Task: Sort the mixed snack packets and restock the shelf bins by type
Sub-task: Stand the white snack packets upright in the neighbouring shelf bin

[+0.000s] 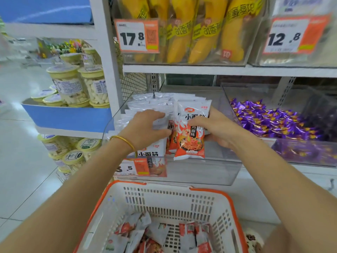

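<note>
- The left hand (145,128), a yellow bracelet (125,141) on its wrist, is laid over the row of white packets (147,105) in the clear bin (209,172); its fingers and thumb are curled round the front ones.
- An orange-and-white snack packet (189,141) is held upright just right of that row, over the bin's front edge.
- It is gripped by the right hand (218,128), thumb on its face, fingers behind.
- At far left, jars (73,86) are stacked on blue shelves above a pale tiled floor (18,161).
- Below the bin, loose packets (145,234) are heaped in a white basket (164,199) with an orange rim.
- To the right, purple sweets (269,121) are piled in a neighbouring bin.
</note>
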Available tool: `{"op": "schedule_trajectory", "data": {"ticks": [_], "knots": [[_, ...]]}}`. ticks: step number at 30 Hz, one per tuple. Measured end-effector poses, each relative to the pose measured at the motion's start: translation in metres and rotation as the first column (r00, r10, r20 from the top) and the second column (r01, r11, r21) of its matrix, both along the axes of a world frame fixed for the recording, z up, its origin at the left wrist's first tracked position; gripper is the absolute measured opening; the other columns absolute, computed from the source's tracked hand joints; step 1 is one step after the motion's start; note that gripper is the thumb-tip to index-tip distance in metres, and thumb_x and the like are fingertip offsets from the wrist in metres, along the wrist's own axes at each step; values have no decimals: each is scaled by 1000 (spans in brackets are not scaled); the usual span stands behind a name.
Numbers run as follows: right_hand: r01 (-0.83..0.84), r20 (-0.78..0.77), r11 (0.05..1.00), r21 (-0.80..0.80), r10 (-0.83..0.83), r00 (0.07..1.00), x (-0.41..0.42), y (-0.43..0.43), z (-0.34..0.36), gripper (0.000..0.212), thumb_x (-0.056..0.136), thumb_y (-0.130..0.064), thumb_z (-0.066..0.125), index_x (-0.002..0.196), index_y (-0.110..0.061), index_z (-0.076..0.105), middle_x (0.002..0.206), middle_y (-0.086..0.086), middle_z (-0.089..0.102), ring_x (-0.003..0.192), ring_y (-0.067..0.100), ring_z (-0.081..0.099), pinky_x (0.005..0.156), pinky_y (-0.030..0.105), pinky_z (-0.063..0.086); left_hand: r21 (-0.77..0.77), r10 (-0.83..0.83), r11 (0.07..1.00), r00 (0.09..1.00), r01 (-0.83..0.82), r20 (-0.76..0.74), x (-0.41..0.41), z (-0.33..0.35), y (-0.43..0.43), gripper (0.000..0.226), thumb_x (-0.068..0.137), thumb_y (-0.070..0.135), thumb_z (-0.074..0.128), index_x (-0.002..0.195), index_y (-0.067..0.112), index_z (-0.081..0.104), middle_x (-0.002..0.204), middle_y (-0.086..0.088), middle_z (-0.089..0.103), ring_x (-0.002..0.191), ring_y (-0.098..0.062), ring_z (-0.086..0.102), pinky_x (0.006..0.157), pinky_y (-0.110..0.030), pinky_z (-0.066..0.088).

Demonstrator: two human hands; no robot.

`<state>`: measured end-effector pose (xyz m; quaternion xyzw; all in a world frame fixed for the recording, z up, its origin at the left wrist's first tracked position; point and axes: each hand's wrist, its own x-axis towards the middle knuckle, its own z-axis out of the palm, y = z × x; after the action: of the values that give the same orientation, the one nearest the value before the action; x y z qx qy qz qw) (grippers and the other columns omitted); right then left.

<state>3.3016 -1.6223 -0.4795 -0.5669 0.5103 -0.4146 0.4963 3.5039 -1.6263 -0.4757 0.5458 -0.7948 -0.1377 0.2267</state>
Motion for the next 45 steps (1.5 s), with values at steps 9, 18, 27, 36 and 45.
{"op": "schedule_trajectory", "data": {"ticks": [9, 18, 27, 36, 45], "knots": [[18, -32, 991, -135, -22, 999, 13, -17, -29, 45, 77, 6, 68, 118, -11, 57, 100, 6, 71, 83, 11, 68, 65, 26, 56, -171, 13, 985, 998, -3, 54, -1, -7, 14, 66, 81, 58, 49, 138, 26, 43, 141, 5, 46, 134, -19, 34, 110, -40, 25], [-47, -602, 997, -62, 0, 798, 13, -14, -52, 69, 76, -43, 74, 131, -23, 37, 116, -9, 58, 108, 14, 57, 91, 31, 46, -145, 52, 989, 984, -28, 168, -7, -4, 17, 53, 95, 40, 45, 144, 24, 33, 141, 2, 46, 133, -19, 31, 107, -35, 19], [-18, -268, 993, 121, 50, 962, 19, -13, -48, 49, 82, -23, 74, 120, -12, 44, 103, -1, 64, 89, 10, 63, 71, 19, 54, -129, 29, 992, 992, -13, 123, -7, -5, 18, 36, 98, 27, 38, 133, 20, 47, 106, -2, 60, 116, -23, 44, 97, -32, 23], [58, -497, 998, 18, -41, 867, 11, 31, -7, 48, 74, -17, 80, 109, -7, 49, 95, 5, 56, 91, 28, 64, 84, 45, 55, -492, -134, 870, 945, -31, -297, 11, -19, 68, 33, 88, 28, 42, 112, 18, 62, 100, 12, 62, 98, -10, 56, 89, -42, 44], [-199, -464, 917, 346, 352, 813, 7, 111, -93, 22, 88, -10, 64, 109, -15, 61, 93, 6, 65, 73, 21, 71, 68, 33, 60, 126, -41, 990, 991, 57, -125, 30, -157, 128, 22, 89, 25, 49, 105, 34, 59, 97, 15, 65, 84, 4, 54, 68, -4, 38]]}}
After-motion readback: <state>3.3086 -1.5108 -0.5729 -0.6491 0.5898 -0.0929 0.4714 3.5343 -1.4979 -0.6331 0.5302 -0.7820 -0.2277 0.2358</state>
